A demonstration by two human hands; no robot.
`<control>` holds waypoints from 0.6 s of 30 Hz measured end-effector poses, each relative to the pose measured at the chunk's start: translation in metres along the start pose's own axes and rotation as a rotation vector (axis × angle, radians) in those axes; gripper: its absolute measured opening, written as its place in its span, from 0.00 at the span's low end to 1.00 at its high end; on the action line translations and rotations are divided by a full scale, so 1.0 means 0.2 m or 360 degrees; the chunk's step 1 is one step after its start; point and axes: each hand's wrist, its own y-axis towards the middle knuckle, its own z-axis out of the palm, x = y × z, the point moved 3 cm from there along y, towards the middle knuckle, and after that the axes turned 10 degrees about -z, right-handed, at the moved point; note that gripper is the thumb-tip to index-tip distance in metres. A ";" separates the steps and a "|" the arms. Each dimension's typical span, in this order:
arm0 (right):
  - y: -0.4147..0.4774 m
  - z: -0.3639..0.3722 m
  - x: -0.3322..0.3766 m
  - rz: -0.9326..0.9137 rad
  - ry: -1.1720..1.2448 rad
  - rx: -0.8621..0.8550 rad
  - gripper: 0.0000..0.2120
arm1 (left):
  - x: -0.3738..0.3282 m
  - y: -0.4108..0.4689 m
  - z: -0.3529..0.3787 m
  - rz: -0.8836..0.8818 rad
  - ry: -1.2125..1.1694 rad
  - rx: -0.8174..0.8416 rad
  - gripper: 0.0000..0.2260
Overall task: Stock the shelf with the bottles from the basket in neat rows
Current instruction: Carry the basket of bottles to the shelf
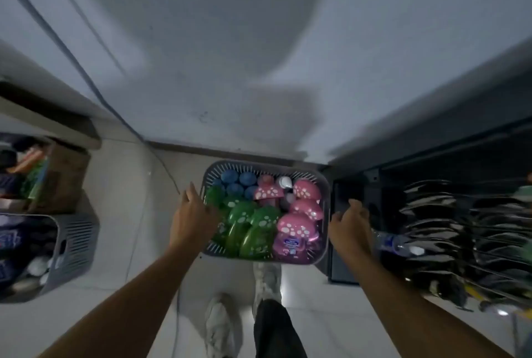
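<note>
Nearest the camera, a pair of pale, worn shoes [220, 326] stands on the glossy light floor [121, 185], one dark trouser leg above them. Both bare forearms stretch forward and down, roughly parallel. The left hand [192, 215] lies back-up over the left rim of the basket [260, 164], thumb raised. Its fingertips are hidden beneath the palm, so whether it has hold of the rim cannot be told. The right hand [349, 224] hangs just beside the basket's right wall, apart from it, fingers loosely curled and holding nothing. The basket is grey slotted plastic with rounded corners. It sits on the floor between the hands, packed with bottles [253, 238]. These are shiny translucent plastic under domed, mushroom-shaped caps with white spots: green at the left, pink at the right, with plain blue round caps at the far left corner. To the right stands the shelf [449, 213], a dark metal frame with tiers of wire racks. A clear water bottle [395, 242] lies at its near edge. At the far left sit a second grey slotted basket [76, 245] and a brown cardboard box [67, 176]. Beyond everything rises a smooth pale wall [230, 55].
</note>
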 end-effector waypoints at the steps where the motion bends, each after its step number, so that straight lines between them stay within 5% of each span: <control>1: 0.03 0.04 -0.03 0.0033 -0.0017 0.0042 0.21 | 0.02 0.05 0.04 -0.0054 -0.0035 0.0025 0.37; 4: 0.15 0.17 -0.15 0.0110 -0.0132 0.0213 0.27 | 0.08 0.18 0.14 -0.0209 -0.0104 0.0107 0.40; 7: 0.24 0.29 -0.19 0.0102 -0.0034 0.0490 0.32 | 0.09 0.27 0.23 -0.0324 -0.0048 0.0183 0.33; 10: 0.30 0.39 -0.20 0.0045 0.0140 0.0683 0.27 | 0.11 0.33 0.27 -0.0389 0.0084 0.0216 0.22; 18: 0.39 0.50 -0.29 0.0231 0.0140 0.0785 0.20 | 0.16 0.38 0.30 -0.0309 0.0334 0.0125 0.13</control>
